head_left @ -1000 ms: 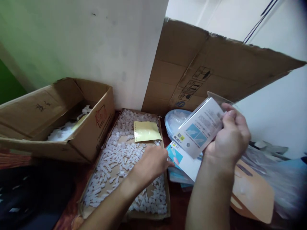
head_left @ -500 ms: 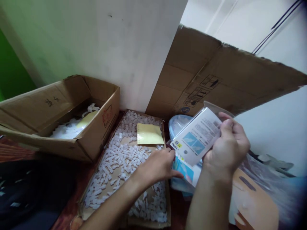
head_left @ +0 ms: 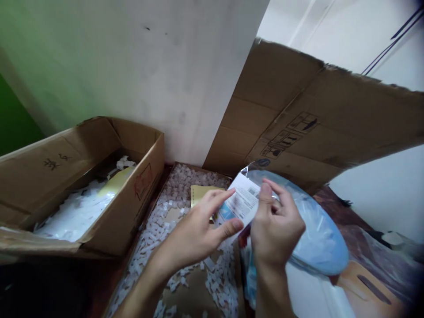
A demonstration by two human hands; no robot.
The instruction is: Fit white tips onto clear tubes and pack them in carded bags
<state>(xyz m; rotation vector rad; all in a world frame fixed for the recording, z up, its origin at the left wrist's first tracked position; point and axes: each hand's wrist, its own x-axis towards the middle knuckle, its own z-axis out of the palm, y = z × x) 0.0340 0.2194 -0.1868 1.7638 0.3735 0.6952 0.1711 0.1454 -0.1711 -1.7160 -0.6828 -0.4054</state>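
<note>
A white printed card packet [head_left: 241, 196] in a clear plastic sleeve is pinched between the thumb and fingers of my right hand [head_left: 277, 221], at the packet's right side. From the left, my left hand [head_left: 205, 221] reaches over the packet's lower left part. Its index finger and thumb are stretched out and apart across the printed face, and its other fingers are partly hidden. Below both hands lies a shallow cardboard tray [head_left: 195, 291] scattered with small white plastic pieces. A yellow slip [head_left: 198, 193] on the tray is partly covered by my left hand.
On the left stands an open cardboard box [head_left: 126, 225] with white pieces and a yellow slip inside. A blue round lidded container [head_left: 326, 234] sits on the right, beside an orange-tan board with a slot [head_left: 371, 287]. A large cardboard sheet [head_left: 298, 106] leans behind.
The packet has moved left and down in my right hand, over the tray. My left hand has come off the lower blue-and-white packets, and its fingers have spread. The blue container now shows more fully.
</note>
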